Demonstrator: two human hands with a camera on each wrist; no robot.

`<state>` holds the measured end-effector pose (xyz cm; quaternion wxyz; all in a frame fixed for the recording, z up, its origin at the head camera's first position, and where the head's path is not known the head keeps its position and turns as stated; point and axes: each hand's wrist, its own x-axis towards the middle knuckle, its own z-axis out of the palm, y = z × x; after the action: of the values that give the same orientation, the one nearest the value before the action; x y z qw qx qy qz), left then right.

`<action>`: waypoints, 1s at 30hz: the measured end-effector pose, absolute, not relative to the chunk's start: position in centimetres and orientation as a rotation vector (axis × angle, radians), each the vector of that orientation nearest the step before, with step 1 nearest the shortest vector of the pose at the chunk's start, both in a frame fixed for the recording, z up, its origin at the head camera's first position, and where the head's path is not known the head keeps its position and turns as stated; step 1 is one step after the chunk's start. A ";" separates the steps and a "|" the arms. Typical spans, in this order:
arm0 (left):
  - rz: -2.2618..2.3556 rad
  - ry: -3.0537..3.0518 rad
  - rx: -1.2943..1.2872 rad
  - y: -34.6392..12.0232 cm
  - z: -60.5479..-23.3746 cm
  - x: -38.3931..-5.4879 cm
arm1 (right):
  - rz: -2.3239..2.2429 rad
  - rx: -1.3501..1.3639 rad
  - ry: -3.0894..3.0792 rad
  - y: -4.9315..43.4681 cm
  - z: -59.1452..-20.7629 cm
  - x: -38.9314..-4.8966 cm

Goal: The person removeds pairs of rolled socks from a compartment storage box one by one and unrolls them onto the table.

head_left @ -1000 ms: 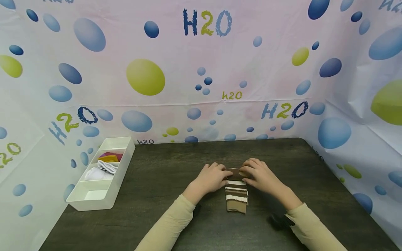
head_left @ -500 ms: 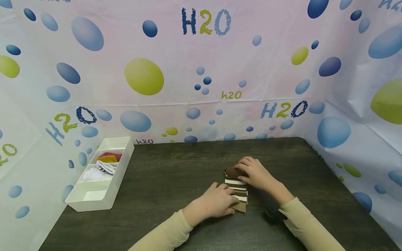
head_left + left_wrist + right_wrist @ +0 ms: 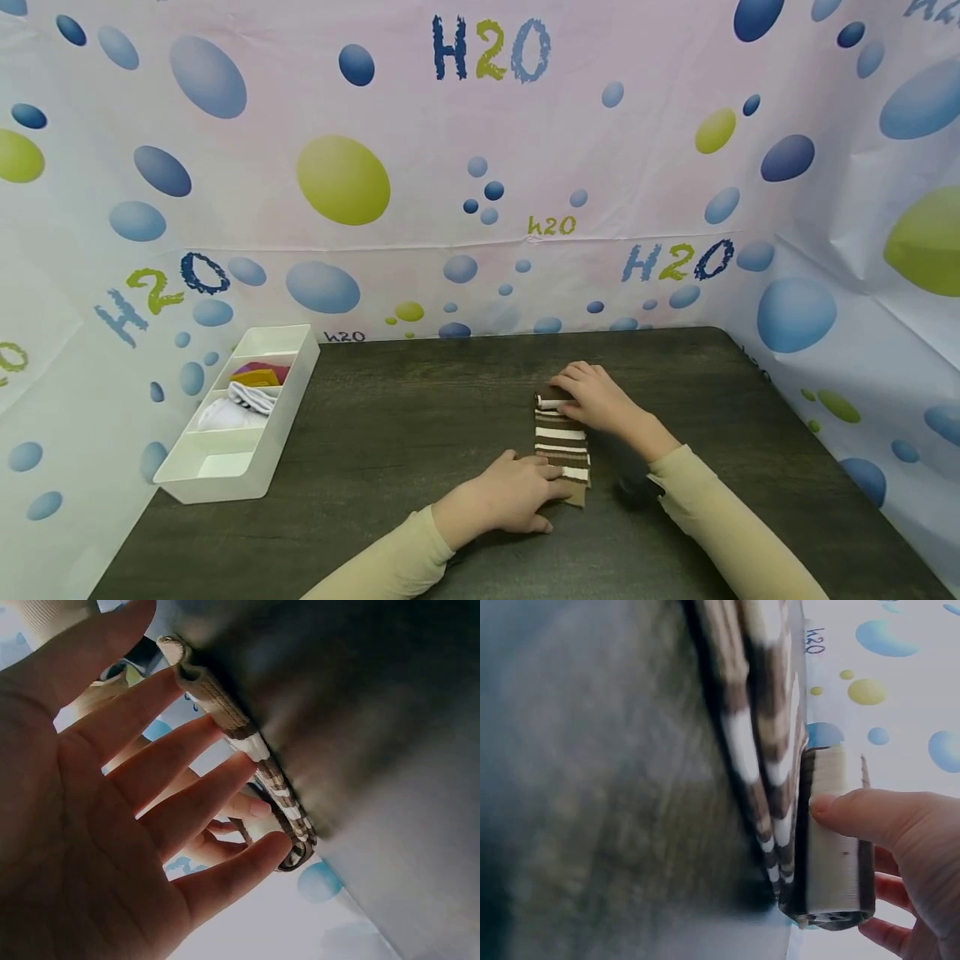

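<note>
A pair of striped socks [image 3: 561, 440] in brown, white and tan lies lengthwise on the dark table, one sock over the other. My right hand [image 3: 600, 402] grips the far end, which is turned up into a roll; in the right wrist view the thumb lies on the near side of this roll [image 3: 832, 862], with fingers behind it. At the near, tan end my left hand [image 3: 510, 492] rests with extended fingertips on the socks. In the left wrist view its fingers [image 3: 195, 802] are spread and fairly straight along the edge of the layered fabric [image 3: 225, 709].
A white divided box [image 3: 279, 446] stands at the left of the table [image 3: 420, 400]. One compartment has red and yellow folded fabric [image 3: 258, 377], another has white and grey-striped socks [image 3: 232, 412]. A printed backdrop [image 3: 420, 108] rises behind and beside the table.
My left hand has come from the far end to the near end of the socks. The right hand has stayed at the far end, where the brown tip is now rolled over, showing white.
</note>
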<state>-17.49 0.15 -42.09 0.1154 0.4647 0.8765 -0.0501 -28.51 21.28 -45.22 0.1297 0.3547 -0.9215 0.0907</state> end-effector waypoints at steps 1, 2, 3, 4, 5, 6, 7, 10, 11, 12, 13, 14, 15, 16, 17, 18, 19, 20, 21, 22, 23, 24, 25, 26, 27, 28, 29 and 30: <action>-0.148 2.555 1.352 0.0 -42.1 -17.5 | 0.258 1.031 -2.682 21.2 -45.2 -28.8; -0.150 2.542 1.338 -0.2 -42.1 -17.4 | 0.256 1.034 -2.687 21.1 -45.2 -29.0; -0.148 2.533 1.326 -0.3 -42.2 -17.4 | 0.247 1.035 -2.690 21.0 -45.2 -29.3; -0.148 2.525 1.318 -0.5 -42.2 -17.3 | 0.241 1.037 -2.693 20.9 -45.2 -29.6; -0.142 2.514 1.306 -0.6 -42.2 -17.3 | 0.240 1.039 -2.698 20.8 -45.2 -29.8; -0.136 2.505 1.296 -0.7 -42.2 -17.2 | 0.231 1.041 -2.703 20.7 -45.2 -30.1; -0.129 2.499 1.288 -0.8 -42.3 -17.2 | 0.225 1.043 -2.709 20.5 -45.2 -30.3; -0.109 2.484 1.268 -1.1 -42.4 -17.1 | 0.204 1.052 -2.725 20.2 -45.1 -31.0; -0.102 2.482 1.262 -1.1 -42.5 -17.0 | 0.202 1.053 -2.731 20.0 -45.1 -31.2; -0.098 2.484 1.259 -1.2 -42.5 -17.0 | 0.198 1.054 -2.735 19.9 -45.1 -31.4; -0.095 2.486 1.257 -1.2 -42.5 -17.0 | 0.200 1.055 -2.738 19.8 -45.0 -31.6; -0.091 2.488 1.255 -1.2 -42.5 -16.9 | 0.197 1.055 -2.738 19.7 -45.0 -31.9; -0.090 2.489 1.254 -1.2 -42.5 -16.9 | 0.197 1.052 -2.741 19.5 -45.0 -32.1; -0.089 2.491 1.256 -1.2 -42.6 -16.9 | 0.192 1.049 -2.742 19.4 -45.0 -32.3; -0.086 2.491 1.255 -1.2 -42.6 -16.9 | 0.185 1.042 -2.743 19.3 -45.0 -32.5; -0.085 2.492 1.256 -1.2 -42.6 -16.9 | 0.173 1.036 -2.738 19.3 -45.1 -32.7; -0.086 2.491 1.257 -1.2 -42.6 -16.9 | 0.164 1.028 -2.734 19.2 -45.1 -33.0; -0.086 2.490 1.256 -1.2 -42.6 -16.9 | 0.151 1.015 -2.733 19.1 -45.1 -33.1; -0.086 2.490 1.259 -1.2 -42.6 -16.9 | 0.142 1.000 -2.732 19.0 -45.2 -33.3; -0.086 2.490 1.261 -1.2 -42.7 -17.0 | 0.131 0.985 -2.729 19.0 -45.2 -33.5; -0.085 2.489 1.263 -1.2 -42.7 -17.0 | 0.128 0.968 -2.729 18.9 -45.2 -33.6; -0.087 2.488 1.267 -1.2 -42.7 -17.0 | 0.126 0.952 -2.730 18.9 -45.2 -33.7; -0.086 2.487 1.270 -1.1 -42.7 -17.0 | 0.129 0.934 -2.736 18.8 -45.3 -33.9; -0.087 2.487 1.273 -1.1 -42.7 -17.0 | 0.127 0.919 -2.737 18.8 -45.3 -34.0; -0.085 2.487 1.277 -1.1 -42.7 -17.0 | 0.133 0.907 -2.735 18.8 -45.3 -34.1; -0.086 2.488 1.278 -1.1 -42.7 -17.0 | 0.138 0.897 -2.734 18.8 -45.3 -34.3; -0.088 2.489 1.280 -1.1 -42.7 -17.0 | 0.147 0.888 -2.732 18.8 -45.3 -34.4; -0.091 2.491 1.280 -1.0 -42.7 -17.0 | 0.154 0.883 -2.726 18.8 -45.4 -34.5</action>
<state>-16.98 -1.04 -42.71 0.1692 0.4501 0.8762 -0.0320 -34.47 18.78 -45.35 0.1356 0.3047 -0.9413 0.0530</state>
